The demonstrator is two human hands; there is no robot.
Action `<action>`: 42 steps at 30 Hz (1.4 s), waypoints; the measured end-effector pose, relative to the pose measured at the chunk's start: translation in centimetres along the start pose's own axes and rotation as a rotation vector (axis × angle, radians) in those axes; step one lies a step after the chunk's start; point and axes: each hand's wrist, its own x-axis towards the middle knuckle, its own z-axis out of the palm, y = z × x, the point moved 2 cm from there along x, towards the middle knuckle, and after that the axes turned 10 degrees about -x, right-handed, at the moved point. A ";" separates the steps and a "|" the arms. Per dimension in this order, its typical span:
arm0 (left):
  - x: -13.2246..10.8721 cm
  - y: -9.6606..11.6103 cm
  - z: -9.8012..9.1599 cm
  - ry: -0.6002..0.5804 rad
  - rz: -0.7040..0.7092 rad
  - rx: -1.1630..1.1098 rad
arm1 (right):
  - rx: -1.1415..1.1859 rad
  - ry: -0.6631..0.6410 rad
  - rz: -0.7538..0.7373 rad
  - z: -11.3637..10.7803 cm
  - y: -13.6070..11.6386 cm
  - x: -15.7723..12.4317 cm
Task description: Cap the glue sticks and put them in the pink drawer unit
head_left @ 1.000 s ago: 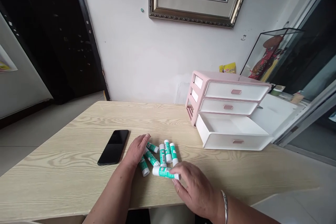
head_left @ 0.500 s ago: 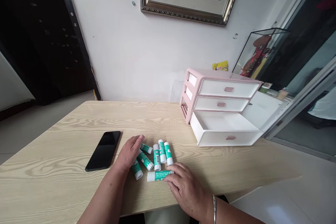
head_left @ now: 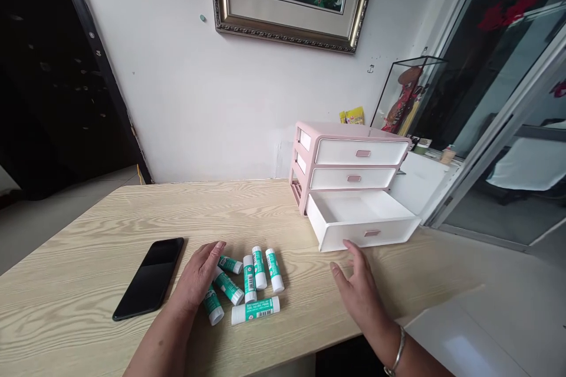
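Note:
Several green-and-white glue sticks (head_left: pixel 249 278) lie in a loose group on the wooden table. One glue stick (head_left: pixel 255 310) lies crosswise at the front of the group. My left hand (head_left: pixel 201 274) rests at the group's left side, thumb stretched out, partly covering the ends of the leftmost sticks; it grips none of them. My right hand (head_left: pixel 358 283) is held in front of the pulled-out bottom drawer (head_left: pixel 345 237), thumb and forefinger apart and nothing between them. The forefinger's tip is by the drawer's lower front edge; whether it touches cannot be told.
A black phone (head_left: pixel 149 278) lies left of my left hand. The pink-and-white drawer unit (head_left: pixel 305 147) stands at the back right, its upper two drawers closed. Behind it are a yellow packet (head_left: pixel 354 115) and a glass case (head_left: pixel 404 94). The table (head_left: pixel 198 206) meets the wall.
My right hand has left the crosswise glue stick and moved right to the drawer, its fingers spreading. My left hand stays by the sticks. The view has shifted to the right.

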 end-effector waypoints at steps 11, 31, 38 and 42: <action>0.0 -0.7 -0.3 0.038 -0.072 -0.071 | -0.087 -0.043 0.041 1.0 0.7 4.3; -0.1 0.0 -0.4 0.027 -0.058 -0.082 | -0.204 -0.130 0.033 6.3 0.2 11.9; -0.1 -0.6 -0.2 0.010 -0.085 -0.125 | -0.254 -0.183 0.012 6.6 0.2 13.2; 0.0 -0.9 -0.2 0.006 -0.078 -0.123 | -0.263 -0.187 0.016 6.8 0.2 13.7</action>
